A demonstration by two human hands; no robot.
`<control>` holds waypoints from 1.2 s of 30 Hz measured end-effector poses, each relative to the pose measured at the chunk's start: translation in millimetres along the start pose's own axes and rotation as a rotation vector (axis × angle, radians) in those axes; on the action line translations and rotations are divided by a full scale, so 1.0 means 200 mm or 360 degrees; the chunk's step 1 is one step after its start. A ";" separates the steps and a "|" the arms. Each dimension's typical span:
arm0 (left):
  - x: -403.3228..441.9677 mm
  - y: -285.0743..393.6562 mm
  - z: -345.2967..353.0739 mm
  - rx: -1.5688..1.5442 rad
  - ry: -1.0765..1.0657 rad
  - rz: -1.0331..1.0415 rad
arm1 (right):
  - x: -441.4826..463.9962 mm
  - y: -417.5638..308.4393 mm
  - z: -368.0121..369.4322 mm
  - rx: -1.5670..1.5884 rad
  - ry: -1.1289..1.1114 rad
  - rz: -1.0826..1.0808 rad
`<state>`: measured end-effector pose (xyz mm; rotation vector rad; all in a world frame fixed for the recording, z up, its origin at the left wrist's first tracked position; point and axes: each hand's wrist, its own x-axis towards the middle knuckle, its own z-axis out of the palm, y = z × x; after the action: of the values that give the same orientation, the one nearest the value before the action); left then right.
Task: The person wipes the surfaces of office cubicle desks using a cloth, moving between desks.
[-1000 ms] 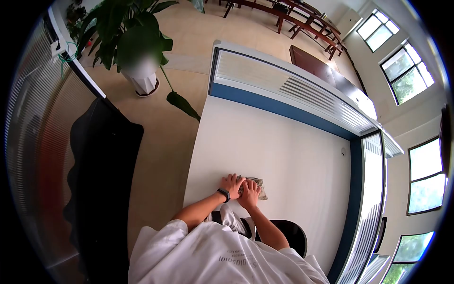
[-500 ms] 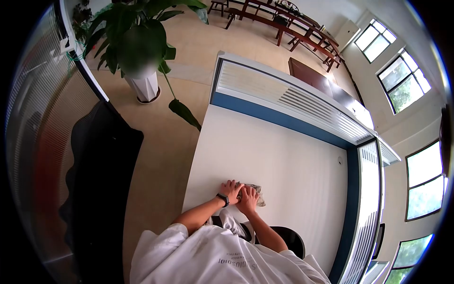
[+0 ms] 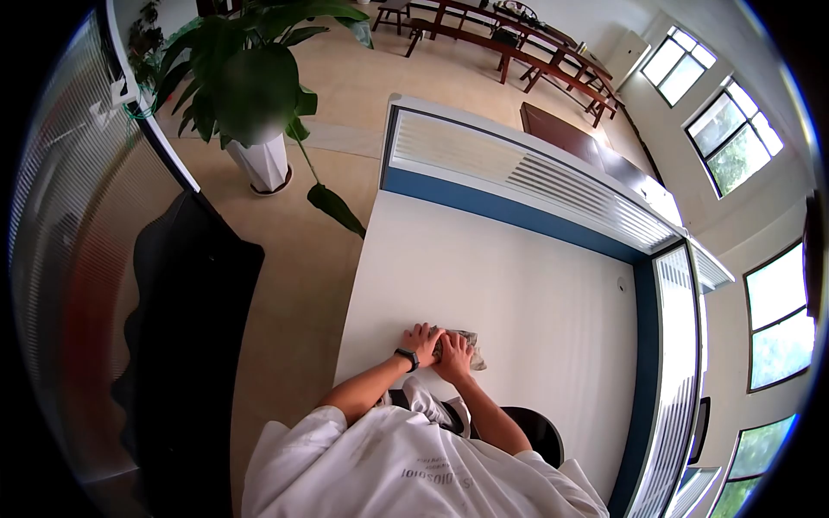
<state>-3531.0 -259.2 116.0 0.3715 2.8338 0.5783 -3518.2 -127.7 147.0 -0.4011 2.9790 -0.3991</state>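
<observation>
A small, crumpled, grey-and-brown patterned pouch (image 3: pixel 478 354) lies on the white desk (image 3: pixel 509 285) near its front edge. My left hand (image 3: pixel 420 344), with a black band on the wrist, grips the pouch's left end. Right beside it, my right hand (image 3: pixel 453 356) is closed over the middle of the pouch. The two hands touch or nearly touch, thumbs toward each other. My fingers cover much of the pouch, and only its right end shows plainly. Whether it is fastened or has anything inside cannot be seen.
Blue-and-clear partition panels (image 3: pixel 518 220) border the desk at the back and right. A round cable hole (image 3: pixel 621 284) is near the right panel. A black chair (image 3: pixel 535 432) is by my right arm. A potted plant (image 3: pixel 262 164) stands on the floor to the left.
Both hands stay on the pouch with only a slight shift of the fingers. The camera view has tilted a little.
</observation>
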 end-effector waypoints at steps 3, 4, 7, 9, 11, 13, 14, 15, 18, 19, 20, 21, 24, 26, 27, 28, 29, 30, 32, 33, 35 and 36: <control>-0.02 -0.02 -0.06 -0.0033 -0.0033 0.0051 | 0.07 0.03 -0.18 0.0197 -0.0532 -0.0029; -0.02 -0.02 -0.05 -0.0033 -0.0019 0.0063 | 0.13 0.13 -0.11 0.0307 -0.0517 -0.0231; 0.00 -0.04 0.00 -0.0028 -0.0024 0.0027 | 0.25 -0.08 -0.60 0.0973 -0.0120 -0.0183; -0.01 -0.03 -0.07 -0.0165 -0.0074 0.0052 | 0.27 -0.32 -1.08 0.1844 -0.0170 -0.0208; -0.01 -0.02 -0.09 -0.0127 -0.0099 0.0041 | 0.16 -0.54 -1.51 0.2224 0.0025 -0.0825; 0.07 -0.15 0.22 -0.0264 0.0096 0.0191 | 0.02 -0.68 -1.76 0.2528 0.0026 -0.1324; 0.05 -0.13 0.22 -0.0251 0.0257 0.0205 | -0.04 -0.74 -1.84 0.2598 -0.0051 -0.1487; 0.00 -0.04 -0.04 -0.0115 -0.0041 0.0062 | -0.10 -0.78 -1.89 0.2628 -0.0108 -0.1619; 0.00 -0.04 -0.01 -0.0126 0.0005 0.0046 | -0.14 -0.83 -2.00 0.2630 -0.0216 -0.1770; 0.01 -0.05 -0.03 -0.0140 -0.0056 0.0071 | -0.16 -0.83 -2.02 0.2627 -0.0224 -0.1774; 0.01 -0.05 -0.05 -0.0083 -0.0091 0.0074 | -0.16 -0.84 -2.04 0.2627 -0.0235 -0.1774; 0.01 -0.04 -0.06 -0.0083 -0.0092 0.0077 | -0.17 -0.83 -2.04 0.2628 -0.0240 -0.1775; -0.01 -0.03 -0.08 -0.0133 -0.0106 0.0044 | -0.19 -0.84 -2.06 0.2643 -0.0238 -0.1775; 0.00 -0.04 -0.06 -0.0117 -0.0045 0.0084 | -0.20 -0.85 -2.06 0.2659 -0.0237 -0.1766; 0.00 -0.04 -0.06 -0.0116 -0.0049 0.0086 | -0.20 -0.85 -2.06 0.2664 -0.0229 -0.1762; -0.01 -0.04 -0.06 -0.0126 -0.0050 0.0092 | -0.20 -0.85 -2.06 0.2663 -0.0220 -0.1763; -0.01 -0.04 -0.06 -0.0136 -0.0049 0.0098 | -0.21 -0.84 -2.06 0.2687 -0.0221 -0.1762; 0.00 -0.04 -0.07 -0.0136 -0.0048 0.0098 | -0.21 -0.84 -2.06 0.2687 -0.0210 -0.1764; 0.00 -0.03 -0.08 -0.0145 -0.0063 0.0087 | -0.22 -0.84 -2.06 0.2694 -0.0201 -0.1776; -0.01 -0.04 -0.08 -0.0146 -0.0059 0.0082 | -0.22 -0.85 -2.06 0.2690 -0.0197 -0.1780; -0.01 -0.04 -0.09 -0.0133 -0.0065 0.0084 | -0.22 -0.85 -2.07 0.2703 -0.0178 -0.1777; -0.01 -0.03 -0.08 -0.0132 -0.0056 0.0072 | -0.22 -0.85 -2.08 0.2709 -0.0164 -0.1780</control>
<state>-3535.1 -271.4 127.5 0.4274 2.7640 0.6886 -3493.9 -173.5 595.4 -1.4582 1.0514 -2.3195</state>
